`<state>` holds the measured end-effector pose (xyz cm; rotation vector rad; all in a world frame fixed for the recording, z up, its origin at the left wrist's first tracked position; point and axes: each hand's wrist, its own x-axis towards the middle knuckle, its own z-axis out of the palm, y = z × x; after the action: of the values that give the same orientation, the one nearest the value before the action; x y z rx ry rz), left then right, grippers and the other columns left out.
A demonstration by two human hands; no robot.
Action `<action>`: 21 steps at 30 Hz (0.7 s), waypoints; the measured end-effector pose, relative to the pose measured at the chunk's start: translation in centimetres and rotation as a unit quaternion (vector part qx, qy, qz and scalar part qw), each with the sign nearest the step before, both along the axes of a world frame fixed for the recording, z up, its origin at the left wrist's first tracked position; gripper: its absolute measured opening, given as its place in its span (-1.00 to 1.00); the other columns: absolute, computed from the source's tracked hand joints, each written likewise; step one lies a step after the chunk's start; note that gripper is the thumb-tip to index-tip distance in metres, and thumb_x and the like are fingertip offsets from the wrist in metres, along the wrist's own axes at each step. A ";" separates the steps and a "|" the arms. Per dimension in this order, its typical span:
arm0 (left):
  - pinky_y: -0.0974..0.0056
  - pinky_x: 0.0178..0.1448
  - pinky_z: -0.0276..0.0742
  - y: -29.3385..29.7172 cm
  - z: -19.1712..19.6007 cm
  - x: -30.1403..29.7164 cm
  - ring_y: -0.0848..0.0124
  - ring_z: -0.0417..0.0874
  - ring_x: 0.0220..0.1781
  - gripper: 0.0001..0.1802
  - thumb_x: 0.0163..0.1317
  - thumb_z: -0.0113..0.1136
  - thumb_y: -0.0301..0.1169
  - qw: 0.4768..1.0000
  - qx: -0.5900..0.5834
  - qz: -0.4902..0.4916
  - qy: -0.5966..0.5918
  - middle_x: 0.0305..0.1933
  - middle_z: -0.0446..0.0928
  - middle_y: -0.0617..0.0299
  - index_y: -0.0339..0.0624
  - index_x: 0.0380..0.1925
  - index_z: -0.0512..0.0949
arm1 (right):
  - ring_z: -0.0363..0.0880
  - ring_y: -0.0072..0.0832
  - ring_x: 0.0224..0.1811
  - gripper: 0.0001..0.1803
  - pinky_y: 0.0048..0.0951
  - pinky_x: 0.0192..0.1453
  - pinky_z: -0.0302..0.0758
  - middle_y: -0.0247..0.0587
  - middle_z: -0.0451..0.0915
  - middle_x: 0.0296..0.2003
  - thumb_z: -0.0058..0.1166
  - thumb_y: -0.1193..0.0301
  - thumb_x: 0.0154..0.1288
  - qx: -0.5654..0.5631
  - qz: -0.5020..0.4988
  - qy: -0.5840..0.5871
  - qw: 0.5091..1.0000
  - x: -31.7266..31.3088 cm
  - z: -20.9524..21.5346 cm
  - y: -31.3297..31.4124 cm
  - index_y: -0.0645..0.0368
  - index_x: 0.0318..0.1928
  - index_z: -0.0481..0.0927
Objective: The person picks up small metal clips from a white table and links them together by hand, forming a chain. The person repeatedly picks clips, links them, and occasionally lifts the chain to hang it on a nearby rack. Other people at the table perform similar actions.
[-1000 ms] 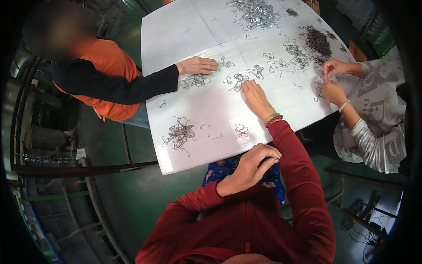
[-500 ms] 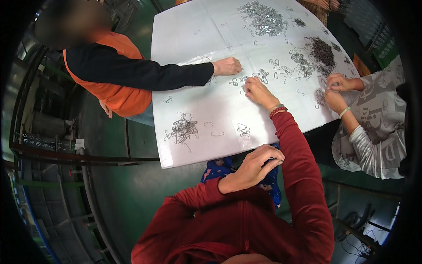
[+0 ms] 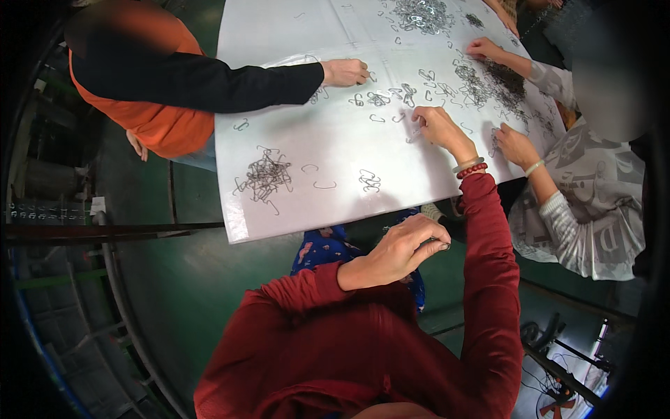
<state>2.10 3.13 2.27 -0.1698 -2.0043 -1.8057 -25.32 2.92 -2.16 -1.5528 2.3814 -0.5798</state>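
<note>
My left hand [image 3: 399, 253] hovers in front of the table's near edge, thumb and fingers pinched together. A tiny dark spot shows at its fingertips, too small to name. Over the white tabletop [image 3: 307, 216], my right hand [image 3: 445, 133] has its fingers curled in a pinch; what they hold, if anything, I cannot make out. Loose bent metal hooks [image 3: 398, 118] lie just left of those fingertips. Beyond them is a row of small hook clusters [image 3: 378, 98]. Nearer to me sits a small group of hooks [image 3: 369, 181].
A tangled hook pile [image 3: 266, 174] lies at the near left. Farther off are a silvery pile [image 3: 422, 15] and a dark pile [image 3: 508, 84]. A co-worker's hand [image 3: 345, 72] reaches in from the left; another person's hands [image 3: 518, 146] work at the right.
My right hand has drawn away from the hook cluster, toward the right. The right-hand person's hands have parted, one reaching to the dark pile. My left hand keeps its pinch. The whole view has shifted.
</note>
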 end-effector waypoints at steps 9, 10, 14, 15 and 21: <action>0.28 -0.12 0.61 0.3 0.4 0.6 0.32 0.64 -0.16 -0.88 0.24 0.19 -0.57 0.999 -0.018 -0.017 0.021 -0.19 0.58 0.17 -0.23 -0.22 0.52 | 0.63 -0.50 -0.56 -0.81 -0.49 -0.43 0.53 -0.15 0.64 -0.55 0.15 0.64 0.08 -0.074 -0.163 -0.131 0.975 -2.1 -1.1 2.2 0.37 -0.24 0.66; 0.28 -0.13 0.61 0.4 0.4 0.7 0.32 0.64 -0.17 -0.88 0.24 0.19 -0.57 0.999 -0.022 -0.012 0.022 -0.18 0.58 0.16 -0.23 -0.22 0.52 | 0.63 -0.52 -0.55 -0.83 -0.50 -0.43 0.53 -0.19 0.64 -0.56 0.17 0.64 0.09 -0.088 -0.200 -0.163 0.962 -1.9 -1.5 2.3 0.37 -0.25 0.66; 0.20 -0.12 0.50 0.6 0.4 1.0 0.23 0.58 -0.20 -0.91 0.24 0.21 -0.50 0.999 0.023 -0.014 0.024 -0.26 0.56 0.19 -0.22 -0.26 0.53 | 0.69 -0.40 -0.53 -0.83 -0.46 -0.37 0.56 -0.09 0.68 -0.51 0.13 0.61 0.10 -0.134 -0.261 -0.174 0.940 -0.7 -2.9 3.3 0.30 -0.27 0.70; 0.20 -0.13 0.50 0.6 0.3 1.1 0.23 0.58 -0.20 -0.90 0.24 0.21 -0.50 1.000 0.017 -0.005 0.025 -0.26 0.56 0.18 -0.22 -0.26 0.53 | 0.67 -0.22 -0.43 -0.83 -0.32 -0.28 0.58 -0.05 0.65 -0.49 0.11 0.65 0.06 -0.147 -0.236 -0.041 0.960 -0.3 -3.2 3.6 0.29 -0.31 0.69; 0.23 -0.12 0.55 0.9 0.3 1.9 0.26 0.62 -0.20 -0.89 0.24 0.21 -0.53 1.000 0.004 -0.018 0.023 -0.24 0.57 0.17 -0.23 -0.24 0.54 | 0.49 -0.05 -0.16 -0.85 -0.12 -0.06 0.51 0.02 0.50 -0.35 0.04 0.69 0.01 -0.152 -0.114 0.227 0.955 1.2 -3.1 4.9 0.30 -0.34 0.56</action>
<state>4.05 4.06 2.59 -0.2444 -1.9736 -1.8151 -24.08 7.82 -5.25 -1.6946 2.9638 -0.7317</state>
